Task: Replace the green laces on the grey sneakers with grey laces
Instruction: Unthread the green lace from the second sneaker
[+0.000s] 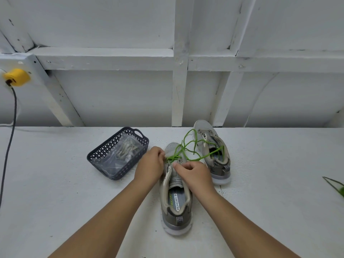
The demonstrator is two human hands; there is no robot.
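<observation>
From the head camera, you have the near grey sneaker (176, 192) standing toe-away on the white table (55, 183), and both your hands are at its lower eyelets. Your left hand (149, 165) has its fingers curled in at the sneaker's left edge, apparently pinching the green lace (186, 151) where it crosses the last holes. Your right hand (193, 173) is curled too, thumb pressed toward the tongue, though what its fingertips pinch is hidden. Most of the lace already lies loose, looping over to the far sneaker (212, 151), which sits just beside and behind. The grey laces (124, 149) wait in a clear bag inside the dark basket (104, 155), near your left hand.

You seem to be in the unlacing step, nearly through on this shoe. Next, I judge, you need to draw the green lace free of the remaining eyelets while steadying the upper, then reach for the bag
</observation>
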